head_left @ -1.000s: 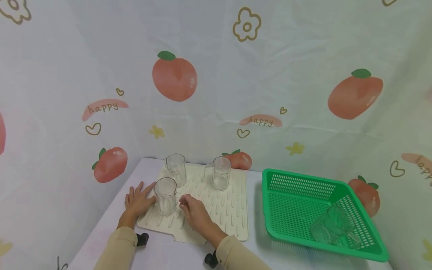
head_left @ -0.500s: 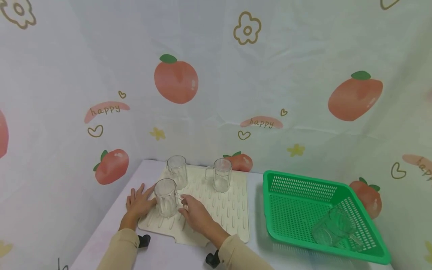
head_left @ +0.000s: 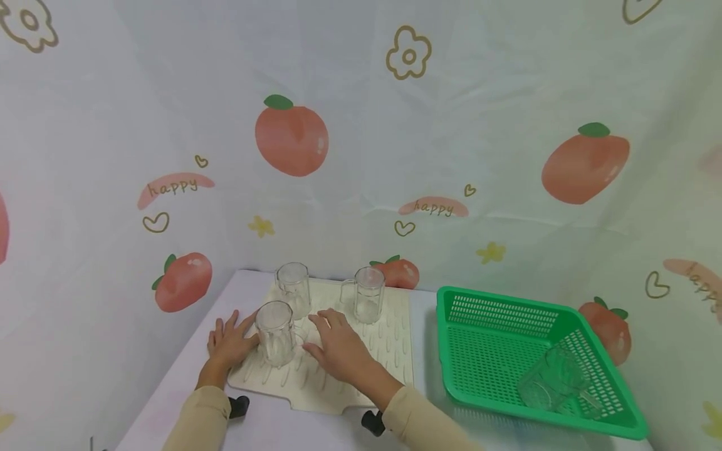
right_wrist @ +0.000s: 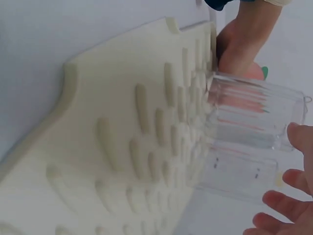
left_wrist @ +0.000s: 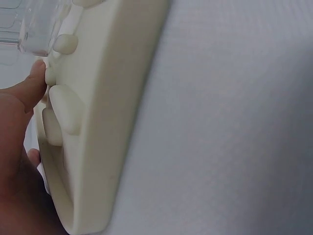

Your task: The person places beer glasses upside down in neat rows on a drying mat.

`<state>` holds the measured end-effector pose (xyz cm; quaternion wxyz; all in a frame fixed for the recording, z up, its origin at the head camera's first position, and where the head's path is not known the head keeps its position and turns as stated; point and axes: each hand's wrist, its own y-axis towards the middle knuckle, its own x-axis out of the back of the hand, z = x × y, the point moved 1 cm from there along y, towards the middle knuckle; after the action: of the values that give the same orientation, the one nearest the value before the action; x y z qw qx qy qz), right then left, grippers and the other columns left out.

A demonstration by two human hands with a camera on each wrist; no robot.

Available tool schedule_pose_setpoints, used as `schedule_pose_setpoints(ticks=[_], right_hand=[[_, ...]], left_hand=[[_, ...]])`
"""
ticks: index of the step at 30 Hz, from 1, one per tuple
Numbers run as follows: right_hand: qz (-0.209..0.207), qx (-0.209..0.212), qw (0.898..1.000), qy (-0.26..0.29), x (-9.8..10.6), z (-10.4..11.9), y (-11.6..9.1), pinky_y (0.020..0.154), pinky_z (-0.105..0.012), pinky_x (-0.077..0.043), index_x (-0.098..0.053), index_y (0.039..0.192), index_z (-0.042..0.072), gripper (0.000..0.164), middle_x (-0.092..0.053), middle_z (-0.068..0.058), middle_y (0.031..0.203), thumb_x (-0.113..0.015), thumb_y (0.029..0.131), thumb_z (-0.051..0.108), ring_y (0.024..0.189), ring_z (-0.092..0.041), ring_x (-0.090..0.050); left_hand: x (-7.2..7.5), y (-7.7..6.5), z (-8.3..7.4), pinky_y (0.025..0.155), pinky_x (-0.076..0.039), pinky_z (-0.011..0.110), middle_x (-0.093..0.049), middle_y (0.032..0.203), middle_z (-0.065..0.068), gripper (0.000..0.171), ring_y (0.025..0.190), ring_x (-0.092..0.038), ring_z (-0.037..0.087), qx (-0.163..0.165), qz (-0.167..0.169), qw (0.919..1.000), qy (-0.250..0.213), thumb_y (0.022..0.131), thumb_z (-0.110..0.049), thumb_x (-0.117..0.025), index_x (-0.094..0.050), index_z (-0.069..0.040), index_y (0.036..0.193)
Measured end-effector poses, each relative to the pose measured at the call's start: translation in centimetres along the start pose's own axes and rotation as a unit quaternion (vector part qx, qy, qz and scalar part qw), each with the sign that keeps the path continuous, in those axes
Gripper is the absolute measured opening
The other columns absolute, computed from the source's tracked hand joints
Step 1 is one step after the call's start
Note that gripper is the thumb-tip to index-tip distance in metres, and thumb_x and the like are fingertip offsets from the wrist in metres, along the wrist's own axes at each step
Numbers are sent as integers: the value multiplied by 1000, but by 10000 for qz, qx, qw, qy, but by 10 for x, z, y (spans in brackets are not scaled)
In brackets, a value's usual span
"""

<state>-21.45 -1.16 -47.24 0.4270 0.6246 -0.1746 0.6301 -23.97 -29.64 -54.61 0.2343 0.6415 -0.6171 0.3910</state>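
Observation:
A clear glass mug point(head_left: 276, 335) stands upright at the front left of a cream ridged drying mat point(head_left: 395, 351), its handle to the right. My left hand point(head_left: 231, 343) rests at the mat's left edge with fingers spread; in the left wrist view its thumb lies close to the foot of the mug point(left_wrist: 39, 34). Just right of the handle hovers my right hand point(head_left: 344, 347), its fingers apart and holding nothing. The right wrist view has those fingertips point(right_wrist: 279, 200) beside the mug. Two more glass mugs stand behind, one at back left point(head_left: 294, 291), another at back right point(head_left: 369, 299).
To the right of the mat sits a green perforated basket point(head_left: 443, 357). Inside it a glass mug point(head_left: 544, 382) lies tipped over. A white fruit-print cloth point(head_left: 350, 125) hangs behind the table.
My right hand has come off the front mug's handle, its fingers spreading as it shifts slightly right. The left hand and the mugs keep their places; the head view has moved slightly.

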Motion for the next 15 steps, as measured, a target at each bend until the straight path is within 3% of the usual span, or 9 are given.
schedule_pose_setpoints(ticks=[6,15], right_hand=[[-13,30,9994,-355,21,-14,-7,119,-53,-40,-48,149,18,64,-48,-13,153,-57,99,58,148,-40,-41],[319,-80,9991,-279,50,-32,-20,121,-65,-31,-37,157,25,78,-30,-13,166,-51,96,69,156,-46,-24]], left_hand=[[-2,1,3,116,10,75,-5,167,30,69,151,16,60,-123,-200,9997,-59,93,-37,-54,-37,-16,157],[-1,2,2,116,11,76,2,168,29,68,150,20,60,-1,93,9999,55,99,-34,-53,-31,-14,160]])
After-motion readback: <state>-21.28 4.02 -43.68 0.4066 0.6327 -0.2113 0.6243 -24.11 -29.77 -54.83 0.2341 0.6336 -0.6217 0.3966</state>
